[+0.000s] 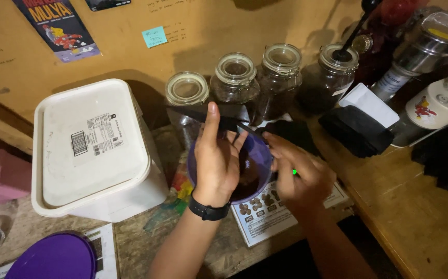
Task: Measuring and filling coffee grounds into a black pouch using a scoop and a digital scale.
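Purple bowl [257,155] beneath both hands, left grip [216,160] clenched on black bag [203,114], right grip [301,173] unclear

Single head cam, worn high, looks steeply down & fwd over a wooden counter [420,217], close on both hands at frame centre, tan back wall [131,57] filling the top; no 2nd view to overlap.

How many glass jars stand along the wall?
4, in a row behind the hands: first jar, second jar, third jar, fourth jar. More may be hidden right.
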